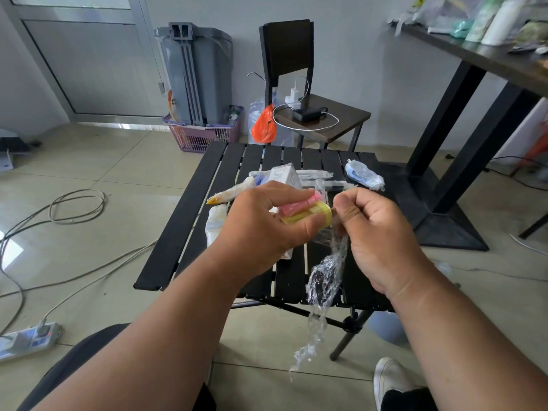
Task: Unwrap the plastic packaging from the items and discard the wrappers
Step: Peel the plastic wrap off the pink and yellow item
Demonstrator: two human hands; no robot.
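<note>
My left hand (261, 221) grips a small pink and yellow item (308, 210) above the black slatted table (189, 209). My right hand (373, 232) pinches clear plastic wrap (324, 280) right beside the item; the wrap hangs down in a long crinkled strand past the table's front edge. Several other wrapped items lie on the table: a white box (284, 175), a long wrapped piece (231, 192), a white wrapped piece (215, 223) at the left, and a blue wrapped item (363, 175) at the far right.
A dark chair (323, 120) with a charger and cable stands behind the table, an orange bag (264, 126) beside it. A grey bin (198, 72) sits in a purple basket. Cables and a power strip (26, 339) lie on the floor left. A tall dark table (486, 54) is right.
</note>
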